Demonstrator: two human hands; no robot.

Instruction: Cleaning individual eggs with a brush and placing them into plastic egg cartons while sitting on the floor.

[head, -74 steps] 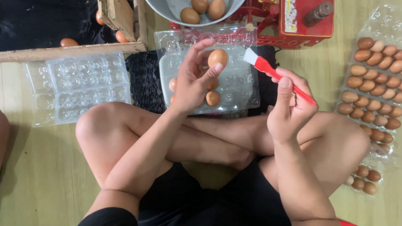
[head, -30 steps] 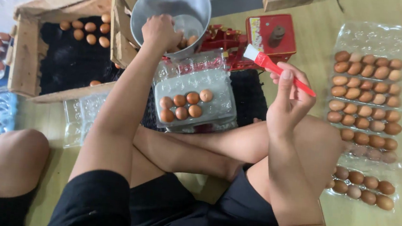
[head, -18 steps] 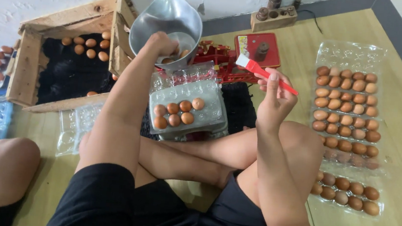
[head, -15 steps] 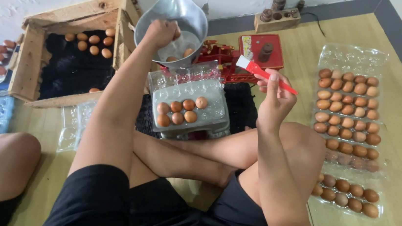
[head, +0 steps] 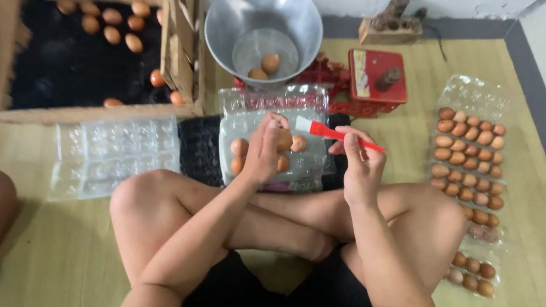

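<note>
While the left hand (head: pixel 263 152) cups a brown egg (head: pixel 283 140) over the clear tray (head: pixel 311 170), fingers closed round its sides, the right hand (head: pixel 360 167) pinches a red brush (head: pixel 340 135) by its handle, bristles just beside the egg. Egg likely light, smooth, brittle: cradle it round the middle, no squeezing. Two more eggs sit in the metal bowl (head: pixel 233 16).

The left hand (head: pixel 263 152) hides most of the egg (head: pixel 284 140) it holds.
</note>
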